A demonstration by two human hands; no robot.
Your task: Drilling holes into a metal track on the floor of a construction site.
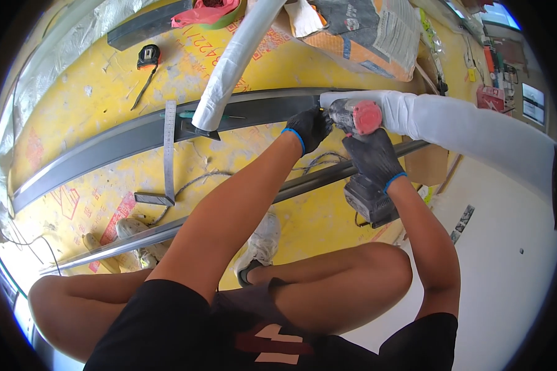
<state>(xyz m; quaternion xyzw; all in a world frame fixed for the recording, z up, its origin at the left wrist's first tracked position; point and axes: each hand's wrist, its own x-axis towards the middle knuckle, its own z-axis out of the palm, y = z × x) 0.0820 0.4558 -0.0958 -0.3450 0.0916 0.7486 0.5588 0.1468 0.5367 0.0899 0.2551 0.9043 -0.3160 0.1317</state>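
Observation:
My right hand (pixel 377 156), in a dark glove with a blue cuff, is wrapped round the grip of a red and black cordless drill (pixel 357 115). The drill's battery (pixel 368 201) hangs below that hand, and its nose faces left. At the nose, my gloved left hand (pixel 310 128) has its fingers pinched together; what they hold is too small to make out. Both hands are over a long dark metal profile (pixel 260 111), by the end of its white wrapping (pixel 464 127). A thin green-handled tool (pixel 187 115), apparently a screwdriver, lies on the profile farther left.
A metal try square (pixel 169 148) lies across the profile. Another white-wrapped length (pixel 229 77) slants over it. A tape measure (pixel 148 57) lies on the yellow floor covering (pixel 105 86). Nearer me run a second rail (pixel 315 179) and a grey cable (pixel 198 177). Bags (pixel 371 37) lie beyond.

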